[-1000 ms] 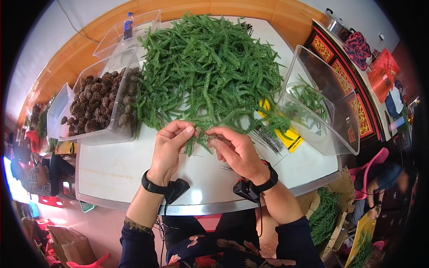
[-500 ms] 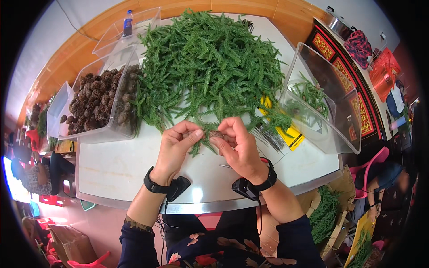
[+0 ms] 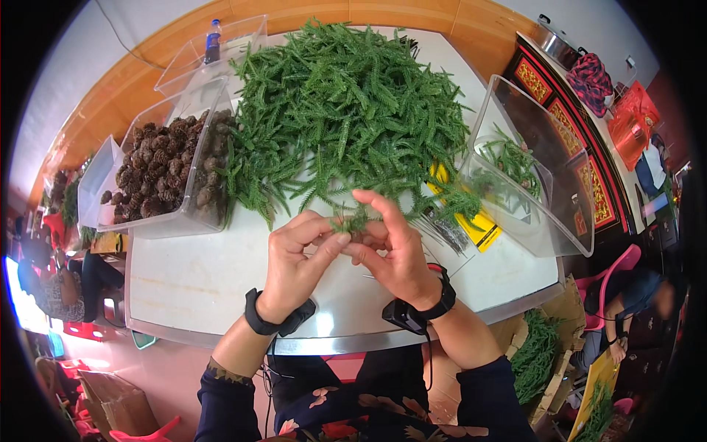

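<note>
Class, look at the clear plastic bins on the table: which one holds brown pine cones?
The bin left of the green pile, heaped with dark brown pine cones. The tilted bin on the right holds a few green sprigs; the far bin holds a bottle.

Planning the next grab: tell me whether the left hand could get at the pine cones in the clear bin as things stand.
Probably yes. The clear bin is open-topped, the pine cones lie exposed, and bare table separates them from the left hand. But that hand pinches a green sprig with the right hand.
</note>
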The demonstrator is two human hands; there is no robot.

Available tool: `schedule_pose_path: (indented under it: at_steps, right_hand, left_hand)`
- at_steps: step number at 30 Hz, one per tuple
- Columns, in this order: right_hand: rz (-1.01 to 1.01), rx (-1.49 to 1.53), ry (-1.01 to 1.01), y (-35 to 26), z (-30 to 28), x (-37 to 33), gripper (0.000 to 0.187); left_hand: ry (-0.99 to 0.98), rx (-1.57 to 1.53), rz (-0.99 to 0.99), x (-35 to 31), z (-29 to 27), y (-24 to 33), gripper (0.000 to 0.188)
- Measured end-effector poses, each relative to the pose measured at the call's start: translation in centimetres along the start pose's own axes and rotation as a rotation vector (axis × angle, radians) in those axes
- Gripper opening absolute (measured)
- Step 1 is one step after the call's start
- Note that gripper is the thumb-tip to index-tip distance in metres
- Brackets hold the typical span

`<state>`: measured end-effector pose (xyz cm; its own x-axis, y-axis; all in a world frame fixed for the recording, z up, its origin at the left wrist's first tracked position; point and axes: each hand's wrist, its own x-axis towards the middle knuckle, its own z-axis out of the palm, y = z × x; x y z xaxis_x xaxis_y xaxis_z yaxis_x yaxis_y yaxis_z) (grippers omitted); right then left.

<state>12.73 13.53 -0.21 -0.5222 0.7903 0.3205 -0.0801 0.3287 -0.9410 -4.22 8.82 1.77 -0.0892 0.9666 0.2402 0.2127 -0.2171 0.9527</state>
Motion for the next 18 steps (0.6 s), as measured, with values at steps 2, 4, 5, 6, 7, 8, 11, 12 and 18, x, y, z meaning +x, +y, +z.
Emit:
schedule_pose_path:
  at_steps: [2,4,5,6,7,8,11,12,18]
  right_hand:
    - [-0.035,0.013,-0.032,-0.3,0.2,-0.2,0.071]
    - [-0.042,0.043,-0.025,-0.3,0.4,-0.2,0.069]
    - [-0.044,0.075,-0.017,-0.4,0.6,-0.2,0.068]
    - [-0.046,0.106,-0.01,-0.6,0.6,-0.1,0.067]
    - [-0.054,0.102,-0.011,-1.0,0.4,-0.2,0.067]
    - [-0.034,-0.024,-0.026,-1.6,-0.1,-0.2,0.065]
    - [0.002,-0.27,-0.061,-3.6,-0.4,0.1,0.063]
    - [-0.03,-0.293,-0.041,-4.5,-0.2,0.1,0.057]
    - [-0.554,-0.433,0.105,-3.9,2.0,0.7,0.031]
  left_hand:
    - [0.076,0.098,0.143,-0.4,0.3,0.2,0.007]
    - [0.118,0.148,0.223,-0.4,0.2,0.4,0.007]
    - [0.123,0.153,0.21,-0.3,0.2,0.5,0.006]
    - [0.129,0.159,0.198,-0.2,0.1,0.6,0.006]
    - [0.135,0.164,0.187,-0.2,0.1,0.8,0.007]
    - [0.138,0.163,0.196,-0.3,0.0,1.0,0.007]
    - [0.123,0.208,0.132,-0.8,-0.4,1.5,0.009]
    - [0.129,0.208,0.136,-1.0,-0.6,1.8,0.009]
    - [0.103,0.417,0.274,-2.8,-1.1,2.9,0.008]
